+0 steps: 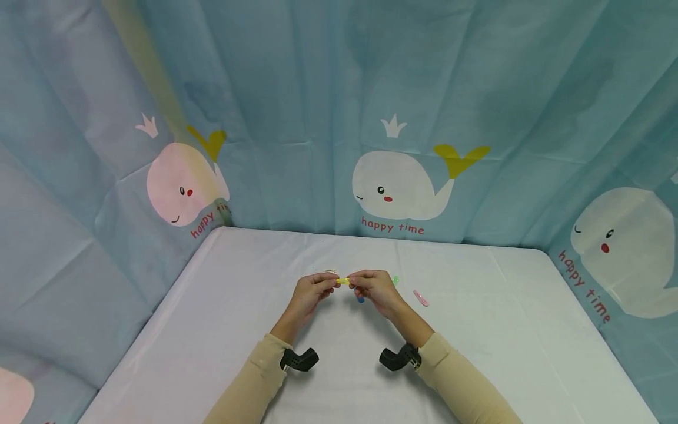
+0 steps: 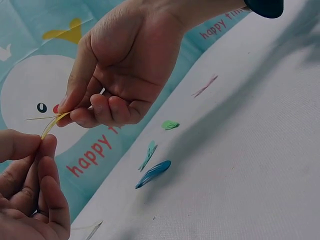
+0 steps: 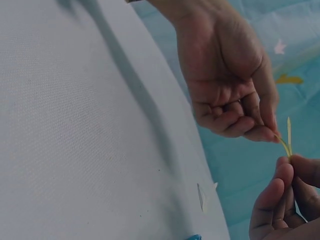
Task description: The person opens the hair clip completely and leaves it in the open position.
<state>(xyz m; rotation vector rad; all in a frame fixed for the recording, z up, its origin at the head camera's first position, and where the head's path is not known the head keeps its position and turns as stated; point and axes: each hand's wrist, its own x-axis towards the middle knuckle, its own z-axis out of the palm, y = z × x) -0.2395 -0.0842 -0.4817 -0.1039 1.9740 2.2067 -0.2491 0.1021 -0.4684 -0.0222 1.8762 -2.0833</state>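
Where the blue cloth backdrop (image 1: 296,88) rises behind the counter (image 1: 222,330), red script reading "happy time" sits under each printed white whale: one at centre (image 1: 394,185), one at the left (image 1: 182,185) where the words run slanted, and one at the right edge (image 1: 622,247). Part of the same lettering shows in the left wrist view, at the lower left of the frame. No other writing can be read.

At the middle of the head view, the left hand (image 1: 312,290) and the right hand (image 1: 373,287) meet just above the counter, each pinching one end of a thin yellow hair clip (image 1: 343,281) between thumb and forefinger, the other fingers curled. In the left wrist view the clip (image 2: 50,125) bows between the two pinches; in the right wrist view it stands near the right edge (image 3: 286,142).

On the counter beyond and right of the hands lie more small clips: a blue one (image 2: 152,173), a teal one (image 2: 148,154), a green one (image 2: 170,125) and a pink one (image 1: 421,298), all apart from the hands. A pale clip (image 1: 331,271) lies just behind the left hand.

A white cloth covers the counter, and it has rounded far corners. Both arms wear beige sleeves (image 1: 461,377), with a black camera mount at each wrist (image 1: 399,358).
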